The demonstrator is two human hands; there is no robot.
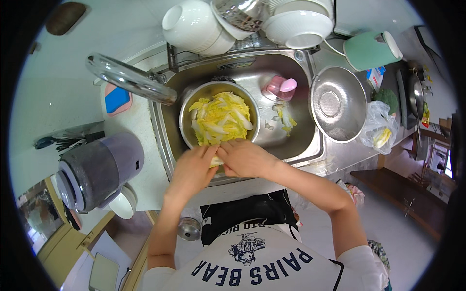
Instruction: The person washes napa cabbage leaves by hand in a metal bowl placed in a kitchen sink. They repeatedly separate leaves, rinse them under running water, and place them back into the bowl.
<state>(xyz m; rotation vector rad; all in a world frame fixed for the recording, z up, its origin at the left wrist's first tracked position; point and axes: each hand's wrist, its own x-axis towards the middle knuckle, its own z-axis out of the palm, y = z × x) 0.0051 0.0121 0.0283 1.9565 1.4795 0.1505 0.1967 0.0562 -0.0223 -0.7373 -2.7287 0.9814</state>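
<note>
A steel bowl heaped with torn yellow-and-white napa cabbage leaves sits in the left half of the sink. Close together at the bowl's near rim, my left hand and my right hand grip one piece of cabbage between them. Only a pale part of that piece shows below my fingers; the rest is covered. To the bowl's right lie a pink bottle and some loose cabbage scraps on the sink floor.
The faucet reaches over the sink from the left. A steel strainer stands at the right rim, beside a plastic bag and broccoli. White bowls fill the rack behind. A large grey appliance occupies the left counter.
</note>
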